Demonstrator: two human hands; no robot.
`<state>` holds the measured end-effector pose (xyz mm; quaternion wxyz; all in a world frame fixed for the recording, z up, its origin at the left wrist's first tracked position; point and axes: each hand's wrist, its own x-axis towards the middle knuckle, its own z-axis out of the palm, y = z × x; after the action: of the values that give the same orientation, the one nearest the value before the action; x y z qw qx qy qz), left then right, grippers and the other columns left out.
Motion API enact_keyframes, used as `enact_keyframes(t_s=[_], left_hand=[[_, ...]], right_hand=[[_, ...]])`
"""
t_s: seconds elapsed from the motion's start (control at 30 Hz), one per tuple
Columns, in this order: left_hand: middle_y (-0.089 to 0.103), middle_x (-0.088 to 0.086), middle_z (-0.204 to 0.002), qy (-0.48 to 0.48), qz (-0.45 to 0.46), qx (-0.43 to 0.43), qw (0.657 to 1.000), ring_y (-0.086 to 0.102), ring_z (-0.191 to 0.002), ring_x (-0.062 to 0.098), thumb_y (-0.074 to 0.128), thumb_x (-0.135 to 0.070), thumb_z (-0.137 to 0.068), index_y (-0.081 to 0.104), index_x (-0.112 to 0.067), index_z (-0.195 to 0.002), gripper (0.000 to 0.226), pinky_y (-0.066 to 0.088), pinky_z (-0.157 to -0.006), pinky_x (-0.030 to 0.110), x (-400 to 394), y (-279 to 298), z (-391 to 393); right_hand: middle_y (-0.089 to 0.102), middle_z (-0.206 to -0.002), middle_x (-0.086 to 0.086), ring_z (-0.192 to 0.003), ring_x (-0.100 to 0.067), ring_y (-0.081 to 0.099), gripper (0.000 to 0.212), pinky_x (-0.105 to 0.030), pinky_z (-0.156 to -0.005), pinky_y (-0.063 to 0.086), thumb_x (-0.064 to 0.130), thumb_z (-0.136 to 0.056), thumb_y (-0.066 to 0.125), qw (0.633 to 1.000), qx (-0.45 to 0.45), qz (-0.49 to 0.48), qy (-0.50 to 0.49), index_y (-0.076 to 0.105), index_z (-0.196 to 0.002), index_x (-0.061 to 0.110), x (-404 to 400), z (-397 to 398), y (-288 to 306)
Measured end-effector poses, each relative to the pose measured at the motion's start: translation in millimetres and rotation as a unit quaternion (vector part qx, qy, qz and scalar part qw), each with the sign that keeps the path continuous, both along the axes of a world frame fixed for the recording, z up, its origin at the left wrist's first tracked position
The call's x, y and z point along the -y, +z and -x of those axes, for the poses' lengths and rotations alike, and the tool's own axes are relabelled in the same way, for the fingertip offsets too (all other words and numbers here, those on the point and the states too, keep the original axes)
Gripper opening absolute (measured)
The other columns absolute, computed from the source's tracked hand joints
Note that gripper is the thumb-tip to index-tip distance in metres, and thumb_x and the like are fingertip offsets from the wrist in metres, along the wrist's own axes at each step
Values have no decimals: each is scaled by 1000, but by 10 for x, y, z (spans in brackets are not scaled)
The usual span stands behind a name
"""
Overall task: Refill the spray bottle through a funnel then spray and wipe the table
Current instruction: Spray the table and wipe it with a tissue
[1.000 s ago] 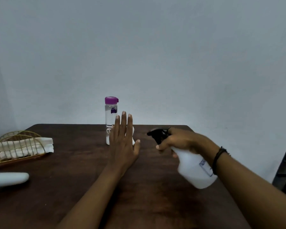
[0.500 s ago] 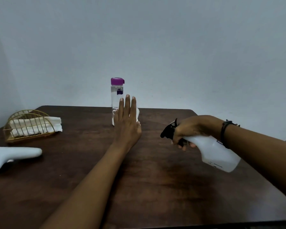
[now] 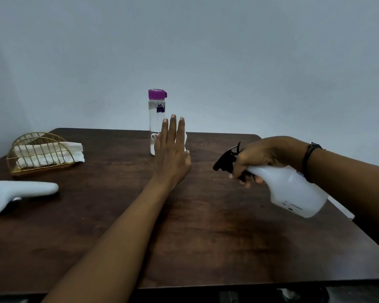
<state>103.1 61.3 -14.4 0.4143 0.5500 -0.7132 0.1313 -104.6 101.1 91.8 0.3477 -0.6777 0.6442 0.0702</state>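
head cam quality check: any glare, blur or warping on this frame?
Head view: dim, even light, no hard glare; only a soft sheen on the dark wooden table. Wide-angle warping bends the near table edge. The black nozzle of the white plastic spray bottle in the right hand looks slightly soft. The left hand is sharp, casting a faint shadow.

The right hand (image 3: 260, 158) grips a tilted spray bottle (image 3: 293, 189) above the table (image 3: 206, 237); the left hand (image 3: 172, 158) lies flat.

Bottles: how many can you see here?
2. The clear bottle with a purple cap stands upright at the table's far edge, behind the left hand. The white spray bottle is held tilted in the right hand. None seems hidden.
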Motion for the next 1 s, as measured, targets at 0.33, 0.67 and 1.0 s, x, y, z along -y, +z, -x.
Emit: enact_keyframes(t_s=[0.33, 0.67, 1.0], left_hand=[[9, 11, -165, 5, -5, 16, 1000, 4, -152, 30, 62, -13, -84, 16, -10, -156, 85, 13, -117, 43, 11, -18, 13], [23, 13, -162, 7, -10, 25, 1000, 13, -151, 31, 62, -15, -84, 24, -8, -154, 80, 18, -118, 44, 18, -35, 9], [35, 16, -156, 1, -10, 24, 1000, 22, -149, 35, 65, -17, -82, 31, -3, -150, 77, 28, -116, 48, 31, -33, 1]], right_hand=[[66, -69, -7, -52, -14, 60, 14, -23, -50, 47, 18, -87, 67, 1000, 25, 14, 7, 67, -80, 6, 39, -94, -158], [77, -83, -10, -76, -24, 70, 24, -28, -57, 50, 18, -80, 68, 999, 30, 45, -7, 73, -100, 6, 178, -109, -219], [64, -97, -11, -57, -22, 64, 53, -32, -57, 53, 9, -78, 70, 940, 239, 240, -36, 65, -116, 45, 353, -39, -156]])
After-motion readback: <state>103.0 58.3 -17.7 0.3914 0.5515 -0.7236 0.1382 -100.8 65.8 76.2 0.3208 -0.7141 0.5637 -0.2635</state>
